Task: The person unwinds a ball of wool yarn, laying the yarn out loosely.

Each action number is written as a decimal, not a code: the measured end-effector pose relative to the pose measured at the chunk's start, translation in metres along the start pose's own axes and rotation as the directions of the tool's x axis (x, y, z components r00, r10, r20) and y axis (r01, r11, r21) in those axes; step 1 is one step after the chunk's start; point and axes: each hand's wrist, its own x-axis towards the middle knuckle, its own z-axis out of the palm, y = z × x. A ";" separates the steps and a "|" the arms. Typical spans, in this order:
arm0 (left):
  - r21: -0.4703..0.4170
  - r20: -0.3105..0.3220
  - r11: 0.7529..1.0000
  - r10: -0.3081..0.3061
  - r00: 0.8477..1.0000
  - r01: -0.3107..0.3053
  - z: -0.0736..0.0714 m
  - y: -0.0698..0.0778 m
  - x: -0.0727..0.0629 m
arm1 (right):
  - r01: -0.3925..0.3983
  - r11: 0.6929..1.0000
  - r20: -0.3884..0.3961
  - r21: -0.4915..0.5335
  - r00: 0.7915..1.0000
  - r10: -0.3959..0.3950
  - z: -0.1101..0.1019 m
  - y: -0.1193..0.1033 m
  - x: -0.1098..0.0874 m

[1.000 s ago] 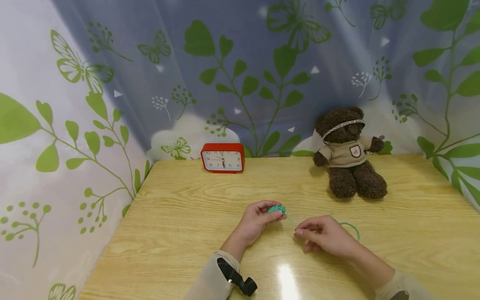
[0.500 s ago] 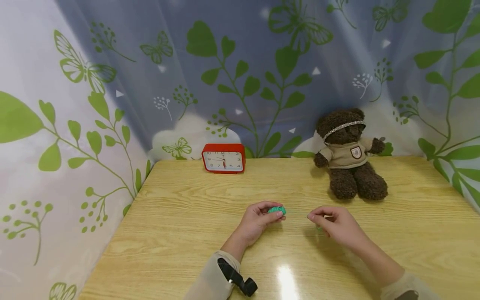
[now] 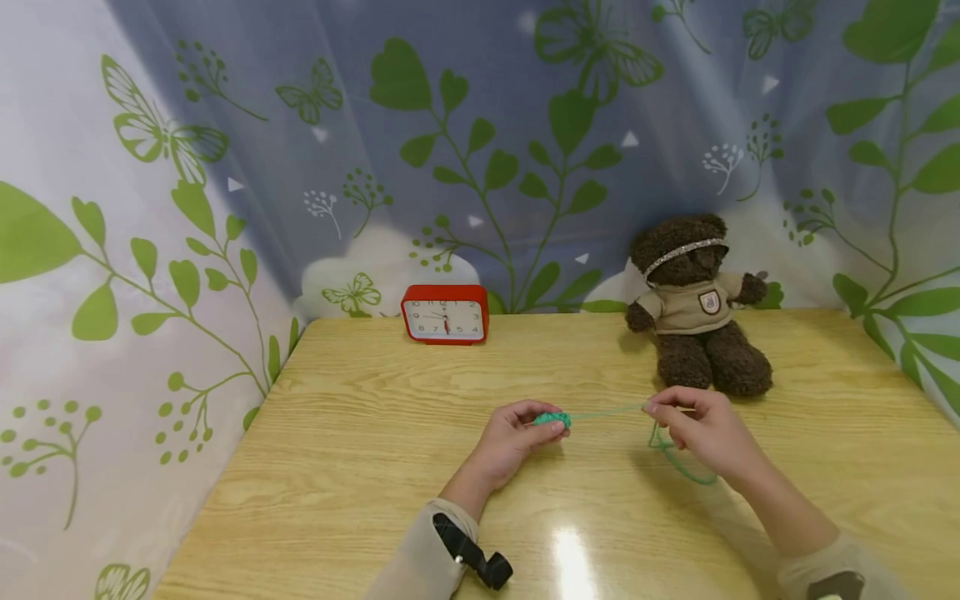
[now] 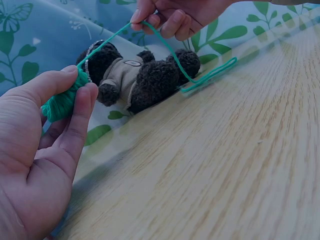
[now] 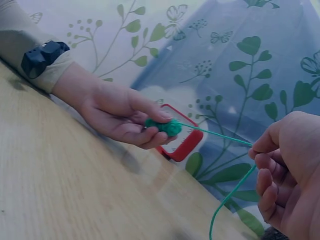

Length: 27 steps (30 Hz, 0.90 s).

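My left hand (image 3: 512, 448) pinches a small bundle of green yarn (image 4: 64, 102) between thumb and fingers, over the middle of the table. From the bundle a thin green strand (image 5: 215, 133) runs straight across to my right hand (image 3: 708, 433), whose thumb and index finger pinch it. The other right fingers curl loosely below, as the right wrist view shows. Past the pinch, a loose yarn tail (image 4: 215, 73) hangs down and doubles back in a loop. Part of the bundle is hidden by the left thumb and fingers.
A red alarm clock (image 3: 445, 315) stands at the back of the wooden table (image 3: 337, 500). Behind my right hand, a brown teddy bear (image 3: 693, 304) in a beige top leans against the leaf-patterned curtain (image 3: 480, 125).
My right hand has moved right and away from me, drawing the strand out longer between the hands. The left hand stays in place with the yarn bundle.
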 end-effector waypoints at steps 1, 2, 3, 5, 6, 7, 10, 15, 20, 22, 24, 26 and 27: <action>0.001 -0.002 1.000 -0.002 1.000 0.002 0.000 0.000 0.000 | 0.006 1.000 -0.007 0.004 1.000 -0.006 -0.002 0.000 0.000; 0.006 -0.005 1.000 -0.004 1.000 0.004 -0.001 0.000 0.000 | 0.014 1.000 -0.015 0.009 1.000 -0.014 -0.003 0.000 0.000; 0.008 -0.007 1.000 -0.006 1.000 0.006 -0.001 0.000 0.000 | 0.026 1.000 -0.025 0.012 0.999 -0.026 -0.005 0.000 0.001; 0.008 -0.012 1.000 -0.009 1.000 0.009 -0.002 0.000 0.000 | 0.034 0.999 -0.043 0.015 0.998 -0.034 -0.009 0.001 0.001; 0.008 -0.013 1.000 -0.010 1.000 0.011 -0.003 0.000 0.000 | 0.035 0.999 -0.051 0.013 0.998 -0.034 -0.011 0.001 0.001; 0.008 -0.013 1.000 -0.011 1.000 0.011 -0.003 -0.001 0.000 | 0.035 0.999 -0.059 0.011 0.998 -0.035 -0.013 0.001 0.001; 0.008 -0.013 1.000 -0.009 1.000 0.009 -0.003 -0.001 0.000 | 0.040 0.999 -0.081 0.008 0.996 -0.039 -0.020 0.001 0.000; 0.005 0.000 1.000 0.000 1.000 0.000 -0.004 -0.002 0.001 | 0.078 0.997 -0.131 0.028 0.989 -0.074 -0.030 0.000 -0.001; -0.011 0.003 1.000 0.005 1.000 -0.005 -0.004 -0.003 0.001 | 0.076 0.996 -0.153 0.042 0.986 -0.069 -0.042 0.000 -0.002; -0.019 0.000 1.000 0.008 1.000 -0.008 -0.004 -0.003 0.001 | 0.065 0.997 -0.153 0.031 0.986 -0.060 -0.047 0.000 -0.002; -0.020 0.000 1.000 0.015 1.000 -0.015 -0.003 -0.002 0.001 | 0.059 0.998 -0.157 0.017 0.986 -0.056 -0.052 0.000 -0.003; -0.023 -0.001 1.000 0.019 1.000 -0.019 -0.002 -0.002 0.001 | 0.051 0.999 -0.163 0.000 0.985 -0.051 -0.055 -0.001 -0.004; -0.023 -0.002 1.000 0.020 1.000 -0.020 -0.002 -0.002 0.001 | 0.049 0.999 -0.168 -0.010 0.984 -0.050 -0.056 -0.001 -0.004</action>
